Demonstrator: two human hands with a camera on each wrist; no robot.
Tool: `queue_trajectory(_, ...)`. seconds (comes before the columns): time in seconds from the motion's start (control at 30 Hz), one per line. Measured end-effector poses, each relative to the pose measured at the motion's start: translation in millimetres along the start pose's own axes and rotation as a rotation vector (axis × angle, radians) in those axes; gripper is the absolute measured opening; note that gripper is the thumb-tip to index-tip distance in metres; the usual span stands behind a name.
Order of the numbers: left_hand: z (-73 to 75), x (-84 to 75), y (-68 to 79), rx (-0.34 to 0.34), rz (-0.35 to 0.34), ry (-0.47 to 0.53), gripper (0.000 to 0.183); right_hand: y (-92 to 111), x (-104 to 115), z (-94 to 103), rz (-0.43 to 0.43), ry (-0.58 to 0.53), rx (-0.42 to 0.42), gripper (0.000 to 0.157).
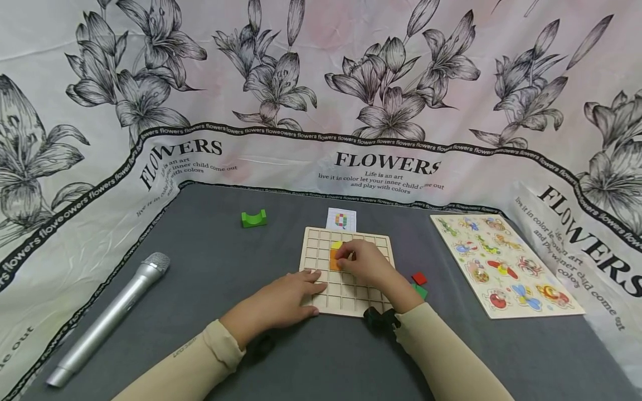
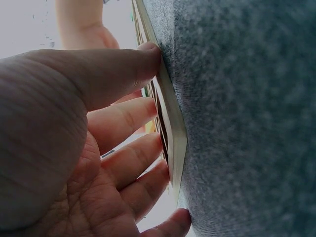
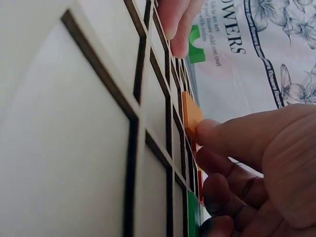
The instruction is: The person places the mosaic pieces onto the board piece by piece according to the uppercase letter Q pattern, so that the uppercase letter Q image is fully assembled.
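Observation:
A pale wooden grid board [image 1: 313,252] lies on the grey cloth. My left hand [image 1: 287,296] rests on its left side, fingers spread; in the left wrist view the thumb and fingertips touch the edge. My right hand [image 1: 370,263] is over the middle of the board, thumb and fingers pinching an orange square tile [image 3: 191,114] at the grid. A yellow tile [image 1: 336,244] sits just behind the orange one. Under the right hand, a green tile [image 3: 193,212] and a red tile [image 3: 200,183] show in the right wrist view. The hand hides part of the grid.
Behind the board lies a pattern card [image 1: 341,220]. A loose red tile [image 1: 419,278] and green tile [image 1: 420,291] are right of it. An insect picture board [image 1: 506,267] lies farther right. At left are a silver microphone [image 1: 112,317] and a green arch block [image 1: 253,219].

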State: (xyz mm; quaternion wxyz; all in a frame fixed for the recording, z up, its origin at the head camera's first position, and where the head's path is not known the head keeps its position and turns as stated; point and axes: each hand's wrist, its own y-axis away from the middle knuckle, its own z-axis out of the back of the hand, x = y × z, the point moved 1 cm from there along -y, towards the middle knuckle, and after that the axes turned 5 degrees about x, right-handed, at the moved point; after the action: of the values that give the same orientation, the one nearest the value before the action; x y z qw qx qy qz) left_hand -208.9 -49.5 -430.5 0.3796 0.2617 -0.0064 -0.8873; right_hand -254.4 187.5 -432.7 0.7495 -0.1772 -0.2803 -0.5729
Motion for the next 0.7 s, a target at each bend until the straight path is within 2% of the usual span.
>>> queue_trajectory(0.13, -0.3, -1.6, -1.3, -0.002, -0.008, -0.003, 0.057, 1, -3, 2.5, -0.002, -0.005, -0.009, 0.005)
queue_trajectory(0.23, -1.0, -2.1, -1.7, -0.001, -0.01, 0.0, 0.057, 4, -5, 12.4, -0.009, -0.033, -0.045, 0.009)
queue_trajectory(0.33, -2.0, -2.2, -1.5, 0.007, -0.009, 0.006, 0.058, 12, -10, 32.5, -0.019, -0.065, -0.098, 0.016)
queue_trajectory(0.47, -2.7, -1.8, -0.6, 0.01, -0.014, 0.017, 0.058, 30, -24, 68.6, -0.03, -0.089, -0.174, 0.023)
queue_trajectory(0.6, -1.8, -1.3, 0.0, 0.007, -0.014, 0.022, 0.058, 54, -38, 100.8, -0.068, -0.061, -0.246, 0.026)
queue_trajectory(0.7, -0.2, -1.3, 0.4, 0.004, -0.015, 0.017, 0.058, 73, -49, 113.0, -0.109, -0.031, -0.253, 0.027)
